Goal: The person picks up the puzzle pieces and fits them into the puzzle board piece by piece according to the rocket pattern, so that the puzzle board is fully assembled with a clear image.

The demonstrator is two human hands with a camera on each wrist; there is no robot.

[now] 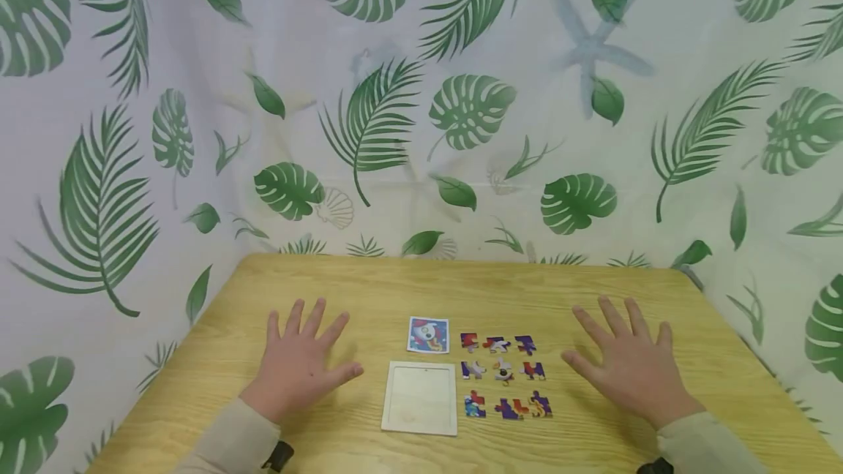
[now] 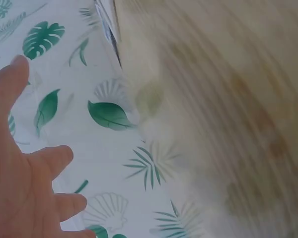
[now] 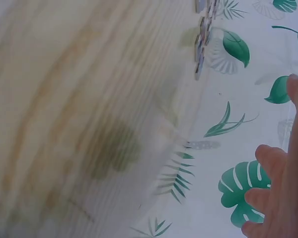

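My left hand (image 1: 299, 357) lies flat on the wooden table (image 1: 369, 291) with fingers spread, left of a white puzzle tray (image 1: 421, 397). My right hand (image 1: 626, 364) lies flat and spread too, right of several loose coloured puzzle pieces (image 1: 503, 375) set in rows. A small picture card (image 1: 429, 334) sits just beyond the tray. Neither hand holds anything. The left wrist view shows the left hand (image 2: 20, 183) with straight fingers against the leaf-print curtain. In the right wrist view the right hand (image 3: 283, 188) appears at the edge, with a few pieces (image 3: 203, 34) edge-on.
A leaf-print curtain (image 1: 421, 93) hangs behind and around the table. The table's left edge (image 1: 165, 371) and right edge (image 1: 770, 379) slant toward me.
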